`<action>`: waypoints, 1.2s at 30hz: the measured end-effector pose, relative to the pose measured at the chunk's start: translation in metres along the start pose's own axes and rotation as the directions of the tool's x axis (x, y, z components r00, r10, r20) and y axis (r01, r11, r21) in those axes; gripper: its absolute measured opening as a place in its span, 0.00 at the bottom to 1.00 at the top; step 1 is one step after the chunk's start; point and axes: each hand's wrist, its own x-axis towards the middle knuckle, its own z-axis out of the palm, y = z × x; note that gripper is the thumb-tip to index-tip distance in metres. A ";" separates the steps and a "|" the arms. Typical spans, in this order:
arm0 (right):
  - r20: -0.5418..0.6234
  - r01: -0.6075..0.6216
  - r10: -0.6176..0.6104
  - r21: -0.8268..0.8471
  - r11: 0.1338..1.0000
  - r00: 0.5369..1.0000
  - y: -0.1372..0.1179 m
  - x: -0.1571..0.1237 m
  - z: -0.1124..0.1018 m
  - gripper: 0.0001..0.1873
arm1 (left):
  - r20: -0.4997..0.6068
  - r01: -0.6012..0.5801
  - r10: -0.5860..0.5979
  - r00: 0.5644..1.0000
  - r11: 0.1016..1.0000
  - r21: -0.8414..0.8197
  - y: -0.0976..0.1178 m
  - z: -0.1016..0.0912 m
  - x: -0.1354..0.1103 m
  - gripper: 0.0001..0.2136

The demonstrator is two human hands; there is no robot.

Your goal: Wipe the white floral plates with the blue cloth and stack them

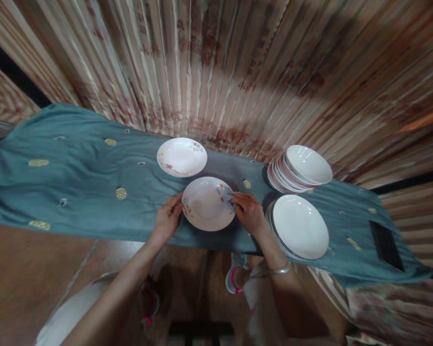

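A white plate (208, 205) with small flower prints is between my two hands, over the near middle of the table. My left hand (169, 216) grips its left rim, the fingers closed at the edge. At the right rim is my right hand (249, 211), pinching a small grey-blue cloth (228, 197) that touches the plate's printed border. Just behind, a second flowered plate (182, 157) rests on the tablecloth. To the right of my right hand stands a stack of white plates (300, 227).
A stack of white bowls (308, 165) stands at the back right, behind the plate stack. A dark phone (386, 245) lies near the right end of the green tablecloth (82, 187). Pleated curtains (209, 62) hang along the table's far edge.
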 end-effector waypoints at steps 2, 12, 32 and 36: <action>-0.044 -0.007 0.006 -0.009 1.000 0.999 0.001 0.004 0.005 0.18 | -0.001 -0.006 0.006 1.000 1.000 0.002 -0.001 0.000 0.000 0.20; -0.012 -0.028 0.027 -0.116 0.993 1.000 -0.011 0.027 0.020 0.20 | 0.000 -0.045 0.045 0.999 0.999 -0.015 -0.005 0.002 -0.001 0.20; 0.259 0.056 -0.021 -0.125 0.991 0.966 -0.056 0.040 0.056 0.27 | 0.015 -0.063 0.063 0.998 0.998 0.003 -0.001 0.002 -0.003 0.18; 0.319 0.077 -0.067 -0.021 0.997 0.946 -0.062 0.042 0.058 0.28 | 0.019 -0.057 0.057 0.998 0.998 0.009 -0.001 0.002 -0.003 0.18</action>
